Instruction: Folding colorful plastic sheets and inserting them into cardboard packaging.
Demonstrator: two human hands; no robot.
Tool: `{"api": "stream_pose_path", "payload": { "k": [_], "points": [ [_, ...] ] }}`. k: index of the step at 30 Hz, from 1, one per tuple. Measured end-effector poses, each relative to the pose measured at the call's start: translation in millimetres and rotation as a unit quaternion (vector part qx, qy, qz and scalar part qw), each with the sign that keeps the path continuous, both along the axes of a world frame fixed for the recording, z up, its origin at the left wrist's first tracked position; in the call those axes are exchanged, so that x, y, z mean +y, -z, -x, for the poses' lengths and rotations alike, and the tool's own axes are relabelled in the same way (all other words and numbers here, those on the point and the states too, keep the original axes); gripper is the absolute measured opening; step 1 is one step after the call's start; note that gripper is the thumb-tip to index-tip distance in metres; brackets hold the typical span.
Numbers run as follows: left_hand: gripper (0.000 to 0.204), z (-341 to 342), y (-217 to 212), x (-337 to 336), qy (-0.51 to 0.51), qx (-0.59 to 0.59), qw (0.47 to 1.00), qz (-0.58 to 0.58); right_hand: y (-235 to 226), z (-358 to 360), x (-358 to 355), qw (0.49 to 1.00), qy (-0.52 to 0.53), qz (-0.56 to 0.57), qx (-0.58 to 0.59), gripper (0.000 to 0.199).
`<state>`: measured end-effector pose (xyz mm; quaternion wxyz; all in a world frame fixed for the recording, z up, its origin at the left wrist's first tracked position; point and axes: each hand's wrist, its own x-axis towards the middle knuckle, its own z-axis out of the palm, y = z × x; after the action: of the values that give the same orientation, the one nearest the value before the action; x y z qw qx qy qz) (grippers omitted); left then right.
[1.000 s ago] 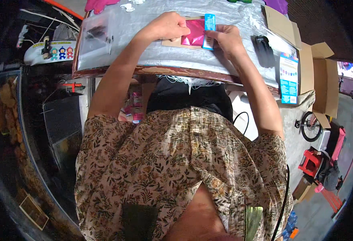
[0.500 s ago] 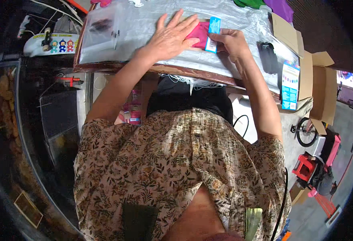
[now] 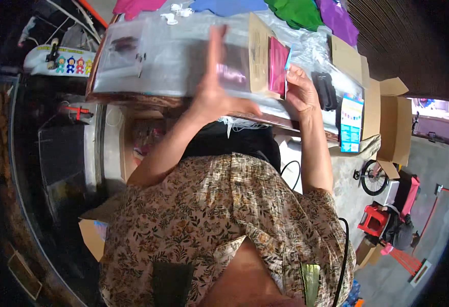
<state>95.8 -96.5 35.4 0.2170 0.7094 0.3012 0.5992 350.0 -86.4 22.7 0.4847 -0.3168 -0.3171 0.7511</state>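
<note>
A: Far left: white tray with small coloured figures, off the table edge. Then table under clear plastic sheeting, a clear packet lying on top at the left.

B: Left hand?

A: Left hand raised over the sheeting, palm flat, fingers straight and blurred. Gripping nothing. Unclear whether touching the plastic.

B: And next over?

A: Brown cardboard piece just right of that hand, pink packet standing against its right side, both on edge, tilted. Right hand just beside, fingers curled at the packet's right edge, thumb low. Looks clamped on the packet; exact grip partly hidden.

B: Hands together or apart?

A: Apart, cardboard and pink packet between them.

B: Right of that?

A: Black object under plastic near the right hand. Blue printed card at the table corner. Open cardboard boxes beyond. Coloured cloth pieces along the far edge: pink, blue, green, purple. Floor at right: small bicycle wheel, red toy.
</note>
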Motion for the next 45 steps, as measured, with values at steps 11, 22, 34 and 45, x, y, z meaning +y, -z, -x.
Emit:
{"api": "stream_pose_path", "payload": {
  "k": [11,22,34,45],
  "points": [
    [0.128,-31.4,-24.6,5.5,0.144,0.016,0.989,0.022,-0.6,18.1,-6.8,0.982,-0.11,0.012,0.151,0.042],
    [0.042,-37.3,18.6,-19.3,0.146,-0.391,0.84,0.346,-16.8,55.7,-13.4,0.993,0.1,0.059,-0.003,0.028],
    [0.024,-54.9,6.7,-20.4,0.195,-0.533,0.72,0.4,-7.5,90.0,-15.7,0.961,0.276,0.003,-0.023,0.023],
    [0.022,-36.3,16.5,-16.9,0.232,-0.46,0.767,0.382,-36.3,70.8,-14.0,0.952,0.28,-0.085,-0.092,0.017]
  ]
}}
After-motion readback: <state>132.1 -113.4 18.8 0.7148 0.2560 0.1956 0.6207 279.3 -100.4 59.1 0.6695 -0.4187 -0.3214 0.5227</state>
